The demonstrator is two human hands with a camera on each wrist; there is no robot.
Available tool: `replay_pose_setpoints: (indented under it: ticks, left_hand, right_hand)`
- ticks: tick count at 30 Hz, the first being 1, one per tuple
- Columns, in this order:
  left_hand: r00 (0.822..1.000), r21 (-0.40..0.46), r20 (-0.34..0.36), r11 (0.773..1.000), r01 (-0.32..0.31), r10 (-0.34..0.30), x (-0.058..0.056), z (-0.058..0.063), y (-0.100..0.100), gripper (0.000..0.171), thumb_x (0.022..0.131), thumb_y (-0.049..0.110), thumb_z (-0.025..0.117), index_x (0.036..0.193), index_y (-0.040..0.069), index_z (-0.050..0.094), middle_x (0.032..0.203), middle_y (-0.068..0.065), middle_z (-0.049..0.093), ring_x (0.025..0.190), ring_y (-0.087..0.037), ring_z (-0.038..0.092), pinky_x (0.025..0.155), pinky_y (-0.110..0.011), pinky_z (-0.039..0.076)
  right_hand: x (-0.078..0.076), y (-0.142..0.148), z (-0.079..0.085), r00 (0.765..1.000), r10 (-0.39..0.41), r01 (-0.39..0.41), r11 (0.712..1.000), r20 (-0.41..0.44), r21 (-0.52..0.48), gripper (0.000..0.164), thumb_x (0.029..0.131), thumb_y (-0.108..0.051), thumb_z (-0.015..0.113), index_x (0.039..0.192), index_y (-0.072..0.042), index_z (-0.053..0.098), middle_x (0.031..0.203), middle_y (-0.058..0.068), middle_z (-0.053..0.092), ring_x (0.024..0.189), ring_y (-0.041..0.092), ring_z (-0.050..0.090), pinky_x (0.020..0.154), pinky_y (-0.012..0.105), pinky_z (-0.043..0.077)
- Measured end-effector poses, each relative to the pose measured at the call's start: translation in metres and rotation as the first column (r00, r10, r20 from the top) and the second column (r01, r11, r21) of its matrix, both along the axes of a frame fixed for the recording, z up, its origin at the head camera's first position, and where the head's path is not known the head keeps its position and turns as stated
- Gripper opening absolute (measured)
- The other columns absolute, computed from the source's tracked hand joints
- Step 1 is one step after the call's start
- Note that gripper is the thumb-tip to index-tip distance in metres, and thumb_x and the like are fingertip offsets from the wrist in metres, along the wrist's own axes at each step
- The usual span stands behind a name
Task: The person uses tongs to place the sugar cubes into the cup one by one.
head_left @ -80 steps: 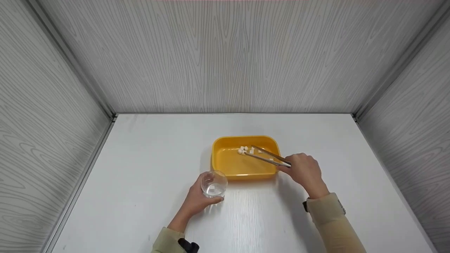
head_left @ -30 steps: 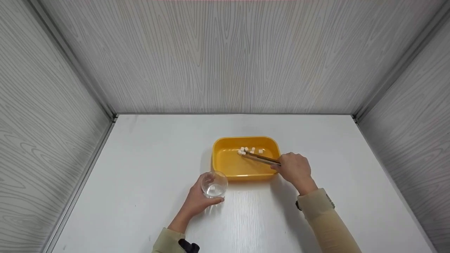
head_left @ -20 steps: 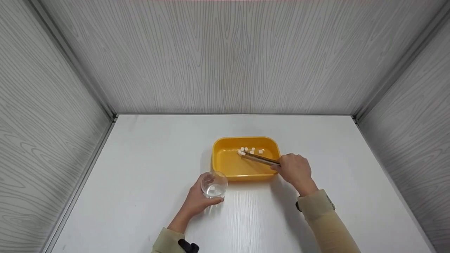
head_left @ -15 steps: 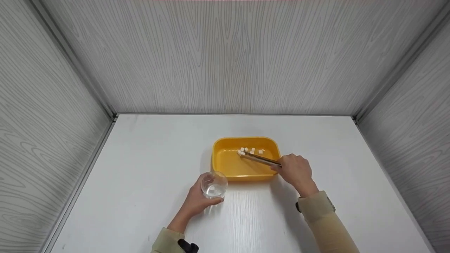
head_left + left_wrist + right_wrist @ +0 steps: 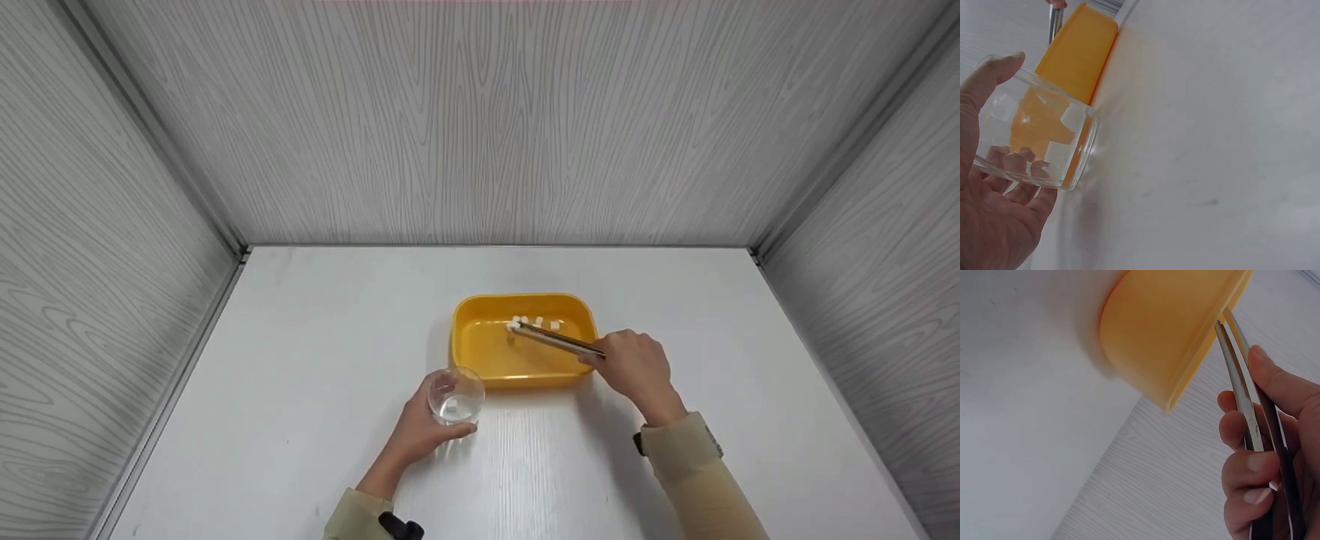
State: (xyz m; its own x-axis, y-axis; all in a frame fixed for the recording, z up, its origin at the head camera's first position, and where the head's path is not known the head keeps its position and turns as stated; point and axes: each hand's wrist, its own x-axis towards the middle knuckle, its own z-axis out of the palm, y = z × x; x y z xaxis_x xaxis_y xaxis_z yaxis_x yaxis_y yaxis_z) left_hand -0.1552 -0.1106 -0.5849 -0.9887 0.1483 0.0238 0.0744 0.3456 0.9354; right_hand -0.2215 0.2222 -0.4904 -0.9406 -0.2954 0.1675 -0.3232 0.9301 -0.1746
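My left hand [image 5: 424, 424] grips a clear glass [image 5: 457, 395], thumb on one side and fingers round the other. A small white cube shows at the bottom of the glass. Long metal tweezers [image 5: 1244, 396] are held in my right hand [image 5: 634, 367], their arms pressed close together. In the head view the tweezer tips reach over the yellow tray [image 5: 487, 360], with a white cube [image 5: 514, 326] at them. Several other white cubes [image 5: 554, 326] lie towards the back of that tray. The right wrist view hides the tips behind the tray wall.
The tray stands on a white table [image 5: 337, 337], just beyond the glass. Grey wood-grain panels [image 5: 480, 120] enclose the table at the back and on both sides.
Spread at first, the tweezers have closed at a white cube near the left of the group. Lately their tips have shifted slightly left. The left hand and glass have stayed put.
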Motion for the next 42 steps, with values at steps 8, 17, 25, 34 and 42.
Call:
replay_pose_setpoints:
  ticks: [8, 17, 25, 34, 42]
  left_hand:
    - [1.0, -0.002, 0.01, 1.0, 0.006, -0.006, 0.0, 0.001, 0.001, 0.089, 0.067, 0.025, 0.091, 0.14, 0.014, 0.042, 0.139, -0.008, 0.052, 0.13, -0.03, 0.046, 0.11, -0.052, 0.034]
    - [1.0, -0.013, 0.019, 1.0, 0.006, -0.006, -0.001, 0.0, 0.001, 0.09, 0.068, 0.027, 0.091, 0.141, 0.014, 0.041, 0.14, -0.008, 0.052, 0.13, -0.03, 0.046, 0.109, -0.053, 0.035]
    - [1.0, -0.01, 0.026, 1.0, 0.001, 0.0, 0.0, 0.001, 0.0, 0.092, 0.067, 0.028, 0.091, 0.143, 0.013, 0.04, 0.14, -0.009, 0.052, 0.131, -0.031, 0.046, 0.109, -0.053, 0.035]
    - [1.0, -0.017, 0.026, 1.0, -0.001, 0.002, 0.001, 0.002, 0.002, 0.093, 0.067, 0.027, 0.091, 0.143, 0.012, 0.038, 0.141, -0.01, 0.051, 0.131, -0.031, 0.046, 0.11, -0.052, 0.035]
    - [1.0, -0.021, 0.025, 1.0, -0.004, 0.005, 0.001, 0.001, 0.001, 0.093, 0.067, 0.028, 0.091, 0.143, 0.013, 0.039, 0.141, -0.009, 0.051, 0.131, -0.03, 0.046, 0.109, -0.051, 0.036]
  right_hand:
    - [0.008, 0.001, 0.009, 1.0, 0.021, -0.02, 0.999, 0.003, -0.029, 0.024, 0.083, -0.036, 0.078, 0.082, -0.012, 0.076, 0.056, -0.003, 0.048, 0.046, 0.015, 0.037, 0.042, 0.028, 0.031]
    - [0.019, 0.001, 0.024, 0.999, 0.053, -0.053, 0.995, -0.003, -0.08, 0.023, 0.082, -0.036, 0.079, 0.084, -0.013, 0.077, 0.055, -0.004, 0.045, 0.046, 0.013, 0.036, 0.042, 0.027, 0.029]
    - [0.032, -0.002, 0.036, 0.994, 0.102, -0.106, 0.989, -0.043, -0.105, 0.021, 0.081, -0.034, 0.08, 0.078, -0.014, 0.074, 0.055, -0.006, 0.044, 0.046, 0.012, 0.036, 0.043, 0.026, 0.029]
    - [0.043, -0.004, 0.043, 0.985, 0.158, -0.166, 0.977, -0.071, -0.133, 0.021, 0.079, -0.038, 0.079, 0.074, -0.02, 0.071, 0.054, -0.01, 0.04, 0.048, 0.007, 0.032, 0.044, 0.024, 0.026]
    - [0.05, -0.01, 0.046, 0.963, 0.256, -0.266, 0.953, -0.085, -0.144, 0.021, 0.08, -0.037, 0.079, 0.072, -0.021, 0.069, 0.058, -0.013, 0.045, 0.05, 0.004, 0.035, 0.046, 0.022, 0.029]
